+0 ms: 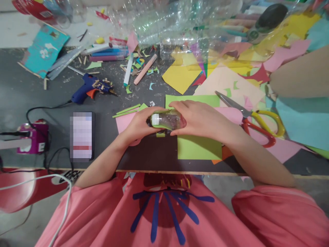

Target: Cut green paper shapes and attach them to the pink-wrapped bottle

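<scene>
A small clear plastic bottle (171, 120) with a white cap and a green strip along its side lies between my hands, above the table's front part. My left hand (140, 123) grips its capped end, and my right hand (191, 118) holds the other end with thumb and fingers. Beneath my right hand lies a light green sheet (199, 149). Pink paper (123, 123) and thin green strips (127, 110) are beside my left hand. Open-bladed scissors (248, 115) with yellow and red handles rest to the right, near my right forearm.
A blue glue gun (86, 87) and a phone (82, 137) lie to the left, with cables near a purple box (33, 139). Markers (145, 68), paper scraps and yellow paper (181, 77) are farther back. Clear bottles (177, 44) crowd the back. Another person's arm (303, 73) reaches in at right.
</scene>
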A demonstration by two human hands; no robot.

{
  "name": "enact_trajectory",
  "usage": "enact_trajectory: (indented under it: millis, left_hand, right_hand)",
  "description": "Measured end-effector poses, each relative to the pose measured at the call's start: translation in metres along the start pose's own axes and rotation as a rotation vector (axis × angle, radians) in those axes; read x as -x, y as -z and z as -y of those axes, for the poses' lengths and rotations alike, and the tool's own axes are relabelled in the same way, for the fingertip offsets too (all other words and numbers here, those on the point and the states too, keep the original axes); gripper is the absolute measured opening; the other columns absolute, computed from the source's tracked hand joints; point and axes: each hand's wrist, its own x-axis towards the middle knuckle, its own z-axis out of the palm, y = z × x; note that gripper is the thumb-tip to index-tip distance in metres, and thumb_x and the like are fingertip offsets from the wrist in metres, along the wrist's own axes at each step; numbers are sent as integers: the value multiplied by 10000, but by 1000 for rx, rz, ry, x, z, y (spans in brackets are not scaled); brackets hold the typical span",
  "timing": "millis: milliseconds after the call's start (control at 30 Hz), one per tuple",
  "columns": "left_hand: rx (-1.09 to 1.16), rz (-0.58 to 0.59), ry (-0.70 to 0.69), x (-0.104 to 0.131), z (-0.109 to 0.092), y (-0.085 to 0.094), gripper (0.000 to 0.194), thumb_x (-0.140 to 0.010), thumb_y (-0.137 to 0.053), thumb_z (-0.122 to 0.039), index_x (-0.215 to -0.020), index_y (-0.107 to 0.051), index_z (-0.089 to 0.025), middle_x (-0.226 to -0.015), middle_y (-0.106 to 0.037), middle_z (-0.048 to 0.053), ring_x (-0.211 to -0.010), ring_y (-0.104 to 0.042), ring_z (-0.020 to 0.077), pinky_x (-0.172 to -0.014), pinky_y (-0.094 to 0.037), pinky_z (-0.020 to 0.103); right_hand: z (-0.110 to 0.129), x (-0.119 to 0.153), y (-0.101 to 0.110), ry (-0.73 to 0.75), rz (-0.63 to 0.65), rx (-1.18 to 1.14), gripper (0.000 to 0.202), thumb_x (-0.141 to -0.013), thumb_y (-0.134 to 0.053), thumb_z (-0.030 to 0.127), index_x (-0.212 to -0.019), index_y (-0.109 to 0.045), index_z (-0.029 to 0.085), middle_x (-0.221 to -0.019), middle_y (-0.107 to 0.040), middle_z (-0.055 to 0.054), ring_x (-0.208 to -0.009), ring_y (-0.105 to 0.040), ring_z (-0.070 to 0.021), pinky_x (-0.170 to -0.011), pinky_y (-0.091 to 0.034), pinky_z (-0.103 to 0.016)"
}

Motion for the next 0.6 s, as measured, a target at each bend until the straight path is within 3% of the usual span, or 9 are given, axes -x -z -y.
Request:
enact_trajectory:
  millis: [600]
  left_hand:
    - [-50,-28,-14,1,-1,1,493,-693,-794,-348,-1143,-640,-217,-1126,-697,54,-1022,-657,199,-891,-508,310]
  right_hand:
    - [6,1,-4,-7,-69,-19,693,-705,-755,487,-1209,-497,87,-1067,-676,-189,-936,-652,-325,-740,-476,-385]
